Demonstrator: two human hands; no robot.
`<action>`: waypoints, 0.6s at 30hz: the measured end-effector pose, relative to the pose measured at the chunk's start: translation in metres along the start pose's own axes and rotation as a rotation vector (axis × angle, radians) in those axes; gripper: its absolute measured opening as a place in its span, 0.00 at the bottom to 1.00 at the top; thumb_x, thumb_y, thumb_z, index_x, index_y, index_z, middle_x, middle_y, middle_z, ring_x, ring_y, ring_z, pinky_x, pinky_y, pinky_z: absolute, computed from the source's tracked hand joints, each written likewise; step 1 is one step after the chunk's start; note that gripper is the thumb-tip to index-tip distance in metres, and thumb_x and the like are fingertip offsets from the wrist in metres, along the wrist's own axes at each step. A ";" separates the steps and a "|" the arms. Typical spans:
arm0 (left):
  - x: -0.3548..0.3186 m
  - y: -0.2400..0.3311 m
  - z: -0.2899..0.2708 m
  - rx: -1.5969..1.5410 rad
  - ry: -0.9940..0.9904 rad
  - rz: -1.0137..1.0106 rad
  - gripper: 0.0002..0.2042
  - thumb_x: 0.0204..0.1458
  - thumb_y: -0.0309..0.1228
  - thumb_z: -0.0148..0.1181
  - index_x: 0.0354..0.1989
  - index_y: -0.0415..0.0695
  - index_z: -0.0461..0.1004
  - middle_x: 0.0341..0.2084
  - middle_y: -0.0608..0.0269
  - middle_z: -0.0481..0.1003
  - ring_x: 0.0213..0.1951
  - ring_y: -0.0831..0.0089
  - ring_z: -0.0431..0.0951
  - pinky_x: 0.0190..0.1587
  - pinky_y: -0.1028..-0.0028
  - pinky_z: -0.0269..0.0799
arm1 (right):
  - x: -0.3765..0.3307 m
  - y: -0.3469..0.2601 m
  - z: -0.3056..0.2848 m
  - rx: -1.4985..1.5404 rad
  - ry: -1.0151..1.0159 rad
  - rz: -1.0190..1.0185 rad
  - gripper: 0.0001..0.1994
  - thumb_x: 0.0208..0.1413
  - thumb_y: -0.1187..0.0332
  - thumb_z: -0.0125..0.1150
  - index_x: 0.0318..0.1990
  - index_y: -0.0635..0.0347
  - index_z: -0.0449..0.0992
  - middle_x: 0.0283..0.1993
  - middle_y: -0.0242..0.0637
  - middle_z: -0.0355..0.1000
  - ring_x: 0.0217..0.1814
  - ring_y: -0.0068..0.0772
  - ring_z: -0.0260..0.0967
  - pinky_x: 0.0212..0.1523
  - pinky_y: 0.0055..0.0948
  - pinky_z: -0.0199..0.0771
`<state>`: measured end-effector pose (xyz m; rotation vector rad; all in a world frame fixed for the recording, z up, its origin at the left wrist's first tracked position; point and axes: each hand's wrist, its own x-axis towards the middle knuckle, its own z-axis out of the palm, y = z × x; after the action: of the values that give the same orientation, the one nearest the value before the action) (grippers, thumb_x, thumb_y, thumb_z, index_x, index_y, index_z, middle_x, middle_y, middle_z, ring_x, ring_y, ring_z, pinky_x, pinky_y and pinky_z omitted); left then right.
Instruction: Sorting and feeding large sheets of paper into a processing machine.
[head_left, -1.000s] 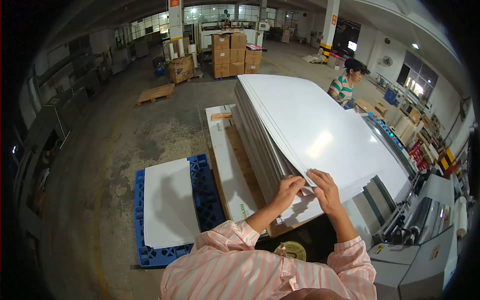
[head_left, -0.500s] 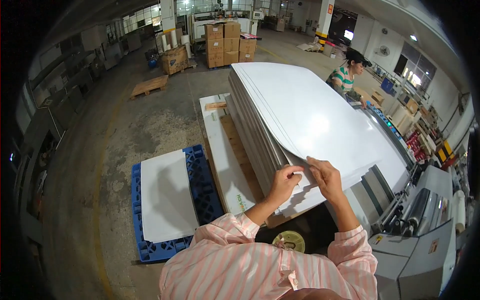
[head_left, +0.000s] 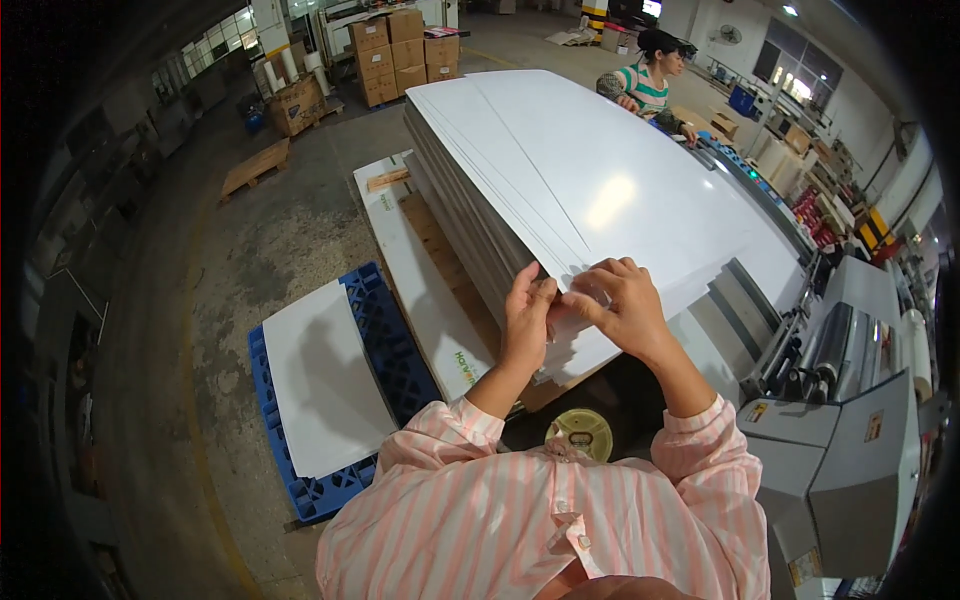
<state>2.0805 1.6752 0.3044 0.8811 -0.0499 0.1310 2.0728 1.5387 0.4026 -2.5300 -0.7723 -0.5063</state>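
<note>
A tall stack of large glossy white sheets (head_left: 540, 150) stands in front of me, its top sheets slightly fanned and out of line along the left edge. At its near corner my left hand (head_left: 527, 320) is closed, thumb and bent fingers on the sheet edges. Beside it my right hand (head_left: 628, 310) pinches the corner of the upper sheets between thumb and curled fingers. How many sheets are caught between the fingers is hidden.
Left of the stack, a blue plastic pallet (head_left: 405, 350) bears a lower pile of white sheets (head_left: 325, 390). A grey machine with rollers (head_left: 835, 340) stands at the right. A co-worker in a striped shirt (head_left: 645, 88) is beyond the stack. Cardboard boxes (head_left: 390, 55) stand behind.
Both hands have shifted along the stack's near corner, the left turning more upright. The lifted sheet corner lies lower, and fanned edges show on top. My view has tilted downward; the co-worker's arms have moved.
</note>
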 end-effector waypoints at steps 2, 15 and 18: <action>0.000 0.000 0.000 0.032 0.004 -0.006 0.25 0.57 0.34 0.51 0.60 0.37 0.52 0.32 0.66 0.69 0.32 0.79 0.73 0.33 0.80 0.71 | 0.003 -0.001 -0.001 -0.043 -0.063 0.008 0.16 0.47 0.56 0.59 0.34 0.59 0.78 0.33 0.38 0.72 0.37 0.39 0.65 0.39 0.36 0.63; -0.005 0.010 0.009 0.271 -0.013 0.046 0.24 0.54 0.25 0.51 0.57 0.32 0.52 0.33 0.62 0.72 0.32 0.81 0.69 0.31 0.83 0.65 | 0.001 0.011 0.017 -0.072 0.055 0.016 0.06 0.47 0.70 0.58 0.25 0.65 0.73 0.26 0.37 0.72 0.24 0.40 0.70 0.24 0.32 0.68; -0.003 0.004 0.004 0.202 -0.012 0.083 0.25 0.52 0.22 0.50 0.57 0.33 0.51 0.34 0.60 0.72 0.31 0.80 0.69 0.31 0.82 0.66 | -0.008 0.018 0.019 -0.114 0.270 -0.397 0.17 0.35 0.78 0.61 0.39 0.58 0.73 0.42 0.34 0.72 0.33 0.38 0.71 0.32 0.32 0.72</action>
<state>2.0767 1.6738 0.3096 1.0822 -0.0858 0.2106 2.0810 1.5315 0.3775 -2.3391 -1.1716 -1.0243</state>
